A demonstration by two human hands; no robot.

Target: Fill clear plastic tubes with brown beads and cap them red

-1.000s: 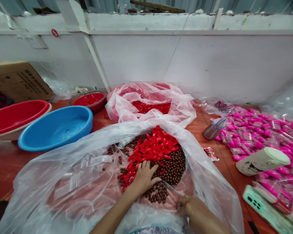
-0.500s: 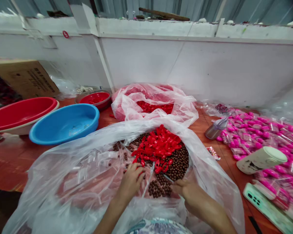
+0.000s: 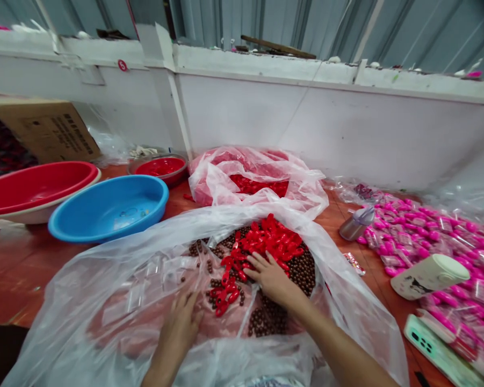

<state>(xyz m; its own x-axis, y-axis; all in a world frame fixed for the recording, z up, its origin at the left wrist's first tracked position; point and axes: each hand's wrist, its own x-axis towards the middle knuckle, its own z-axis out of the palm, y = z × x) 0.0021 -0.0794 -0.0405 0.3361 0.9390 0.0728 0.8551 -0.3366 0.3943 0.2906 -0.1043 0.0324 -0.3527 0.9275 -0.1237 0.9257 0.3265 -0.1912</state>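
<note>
My right hand (image 3: 272, 278) lies with spread fingers on the near side of a heap of small red plastic pieces (image 3: 269, 236). Around and under that heap are many round brown beads (image 3: 302, 271). Left of it, my left hand (image 3: 181, 317) rests low over the clear plastic sheet (image 3: 116, 355), fingers extended and a little apart, holding nothing that I can see. A smaller cluster of red pieces (image 3: 224, 295) lies among beads between my two hands. Clear plastic boxes (image 3: 137, 293) sit on the sheet's left part.
Blue basin (image 3: 108, 209) and red basin (image 3: 36, 185) stand at left, a cardboard box (image 3: 44, 129) behind. A bag of red pieces (image 3: 258, 174) lies at the back. Pink packed items (image 3: 423, 220), a white tumbler (image 3: 429, 277) and a phone (image 3: 439, 344) are at right.
My right hand has moved up and left onto the red heap. My left hand has drawn back leftward. Several red pieces have spread toward me on the left. The view has shifted slightly.
</note>
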